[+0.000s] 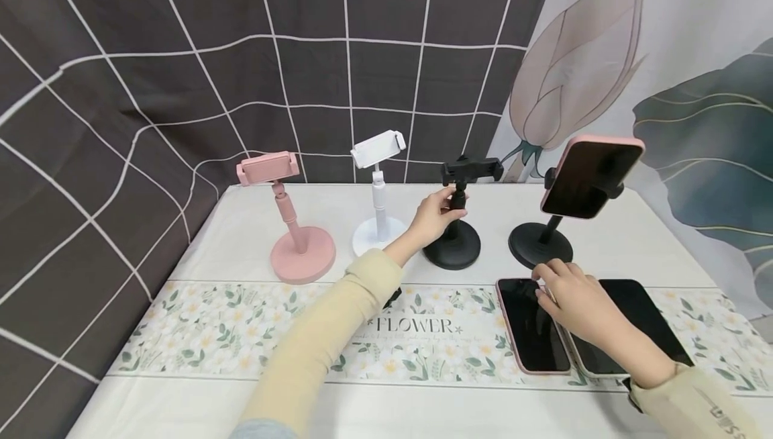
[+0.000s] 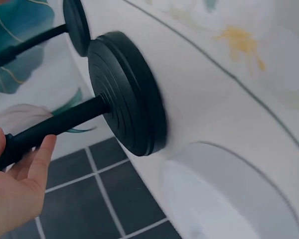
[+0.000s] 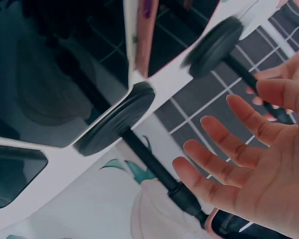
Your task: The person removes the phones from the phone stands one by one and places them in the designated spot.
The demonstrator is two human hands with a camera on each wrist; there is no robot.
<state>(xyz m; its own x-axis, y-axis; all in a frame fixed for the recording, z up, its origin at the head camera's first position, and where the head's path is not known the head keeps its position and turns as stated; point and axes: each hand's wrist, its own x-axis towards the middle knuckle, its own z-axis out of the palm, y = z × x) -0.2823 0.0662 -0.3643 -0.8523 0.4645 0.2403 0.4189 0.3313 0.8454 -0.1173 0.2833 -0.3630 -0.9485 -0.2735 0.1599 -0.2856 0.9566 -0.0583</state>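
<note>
My left hand (image 1: pixel 443 203) grips the thin stem of a black phone stand (image 1: pixel 454 244), just under its empty clamp (image 1: pixel 471 170). The left wrist view shows thumb and fingers (image 2: pixel 42 157) round that stem, above the round black base (image 2: pixel 124 94). My right hand (image 1: pixel 546 281) lies open over two phones lying flat, a pink-cased phone (image 1: pixel 531 328) and a light-cased phone (image 1: pixel 640 321). Its fingertips are at the pink one's far end. In the right wrist view the fingers (image 3: pixel 239 117) are spread and straight. A second black stand (image 1: pixel 540 244) holds a pink-cased phone (image 1: pixel 592 174).
A pink stand (image 1: pixel 302 254) and a white stand (image 1: pixel 379 227) stand left of the black ones, both with empty clamps. The table (image 1: pixel 634 231) carries a floral runner (image 1: pixel 199 331) along its front. A dark grid cloth and a flower print hang close behind.
</note>
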